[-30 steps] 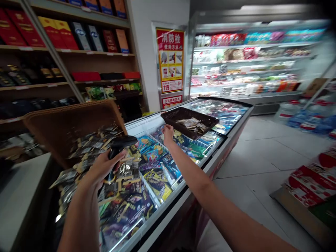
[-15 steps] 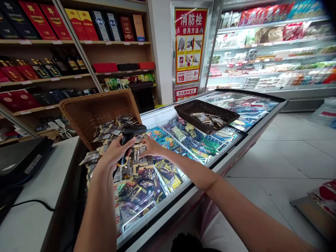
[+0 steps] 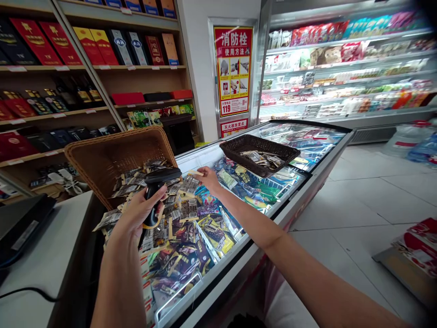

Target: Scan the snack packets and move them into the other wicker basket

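Note:
My left hand [image 3: 139, 208] is wrapped round the grip of a black barcode scanner [image 3: 163, 175], its head level and turned toward the right. To the right of the scanner, my right hand [image 3: 209, 179] pinches the tan edge of a small clear packet [image 3: 189, 184]. Many similar packets [image 3: 129, 183] spill out of a tipped brown wicker basket [image 3: 114, 148] onto the chest freezer's glass. Beneath my hands lie wrapped ice creams [image 3: 184, 248] inside the freezer. Farther right, a dark woven tray [image 3: 235, 146] on the freezer holds several more of these packets [image 3: 262, 159].
A grey-white counter [image 3: 64, 232] with a black device [image 3: 27, 223] stands at left. Shelves of boxed bottles [image 3: 58, 41] rise behind it. The freezer's metal edge [image 3: 287, 228] runs along my front. A red-and-white package [image 3: 419, 243] sits low at right, and large water bottles [image 3: 408, 138] stand beyond.
My right hand has moved away from the scanner, up and to the right toward the dark tray, with a packet in its fingers. The left hand still holds the scanner. The view has shifted slightly.

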`<act>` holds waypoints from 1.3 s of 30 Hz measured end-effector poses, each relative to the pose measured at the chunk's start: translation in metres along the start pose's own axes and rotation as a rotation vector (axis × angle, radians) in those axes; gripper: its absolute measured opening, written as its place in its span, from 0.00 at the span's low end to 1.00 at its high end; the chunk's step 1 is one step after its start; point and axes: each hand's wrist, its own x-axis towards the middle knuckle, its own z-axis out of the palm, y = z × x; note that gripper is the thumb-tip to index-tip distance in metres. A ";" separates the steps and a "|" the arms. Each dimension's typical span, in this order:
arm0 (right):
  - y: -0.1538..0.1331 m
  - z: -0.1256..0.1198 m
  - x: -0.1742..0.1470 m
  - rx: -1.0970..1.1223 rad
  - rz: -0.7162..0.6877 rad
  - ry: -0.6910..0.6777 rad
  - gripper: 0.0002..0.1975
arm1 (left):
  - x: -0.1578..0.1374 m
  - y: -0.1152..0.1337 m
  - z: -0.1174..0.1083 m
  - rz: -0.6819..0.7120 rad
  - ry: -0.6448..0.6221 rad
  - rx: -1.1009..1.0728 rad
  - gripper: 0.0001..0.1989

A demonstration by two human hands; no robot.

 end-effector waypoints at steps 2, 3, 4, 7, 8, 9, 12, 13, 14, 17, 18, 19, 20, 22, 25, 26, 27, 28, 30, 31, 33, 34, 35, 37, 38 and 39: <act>-0.002 -0.014 0.013 0.044 0.027 0.158 0.15 | -0.001 0.001 -0.002 0.019 0.005 -0.024 0.30; -0.003 -0.021 0.019 0.053 0.037 0.216 0.14 | -0.001 0.002 -0.002 0.019 0.005 -0.020 0.30; -0.003 -0.028 0.025 0.062 0.040 0.261 0.14 | -0.001 0.002 -0.001 0.013 0.004 -0.005 0.30; -0.004 -0.047 0.038 0.100 0.030 0.331 0.13 | 0.000 0.000 0.006 -0.019 -0.038 0.095 0.29; -0.004 -0.051 0.040 0.112 0.026 0.348 0.12 | 0.000 -0.001 0.010 -0.023 -0.061 0.140 0.29; -0.004 -0.054 0.042 0.118 0.026 0.362 0.12 | 0.001 -0.002 0.014 -0.020 -0.076 0.181 0.29; -0.006 -0.057 0.045 0.122 0.041 0.405 0.12 | 0.003 -0.003 0.026 0.004 -0.098 0.259 0.28; -0.006 -0.057 0.045 0.128 0.047 0.412 0.11 | 0.003 -0.003 0.029 0.011 -0.095 0.262 0.29; -0.007 -0.056 0.044 0.138 0.050 0.416 0.11 | 0.004 -0.003 0.031 0.015 -0.090 0.259 0.29; -0.008 -0.055 0.042 0.166 0.045 0.397 0.11 | 0.006 -0.003 0.032 0.017 -0.087 0.251 0.29; -0.008 -0.054 0.042 0.168 0.045 0.390 0.11 | 0.006 -0.004 0.031 0.017 -0.086 0.251 0.29; -0.008 -0.054 0.042 0.166 0.048 0.387 0.11 | 0.006 -0.004 0.031 0.016 -0.085 0.251 0.29; -0.008 -0.054 0.041 0.162 0.055 0.386 0.11 | 0.006 -0.004 0.031 0.014 -0.084 0.252 0.29; -0.009 -0.054 0.042 0.151 0.072 0.392 0.11 | 0.007 -0.005 0.030 0.011 -0.084 0.256 0.29; -0.008 -0.054 0.042 0.151 0.075 0.391 0.12 | 0.007 -0.005 0.030 0.007 -0.089 0.267 0.30; -0.007 -0.054 0.043 0.151 0.072 0.391 0.12 | 0.007 -0.004 0.030 0.009 -0.090 0.274 0.30; -0.007 -0.054 0.043 0.150 0.071 0.394 0.12 | 0.006 -0.004 0.030 0.011 -0.089 0.279 0.30; -0.006 -0.053 0.043 0.148 0.071 0.398 0.12 | 0.006 -0.003 0.030 0.009 -0.092 0.288 0.29; -0.006 -0.053 0.043 0.158 0.064 0.426 0.12 | 0.004 -0.002 0.030 0.007 -0.096 0.303 0.28; -0.007 -0.054 0.044 0.172 0.047 0.463 0.12 | 0.004 -0.002 0.030 0.010 -0.090 0.306 0.28; -0.012 -0.059 0.046 0.207 -0.022 0.580 0.11 | 0.003 -0.003 0.028 0.024 -0.063 0.308 0.27; -0.016 -0.063 0.047 0.218 -0.067 0.657 0.10 | 0.004 -0.004 0.026 0.034 -0.048 0.304 0.27; -0.021 -0.068 0.049 0.215 -0.111 0.741 0.10 | 0.004 -0.006 0.025 0.042 -0.038 0.294 0.27; -0.031 -0.081 0.051 0.153 -0.186 0.881 0.13 | 0.006 -0.009 0.022 0.042 -0.038 0.276 0.27; -0.036 -0.088 0.052 0.102 -0.215 0.925 0.16 | 0.007 -0.010 0.021 0.038 -0.041 0.267 0.26; -0.039 -0.094 0.053 0.048 -0.234 0.948 0.20 | 0.008 -0.011 0.019 0.035 -0.043 0.262 0.26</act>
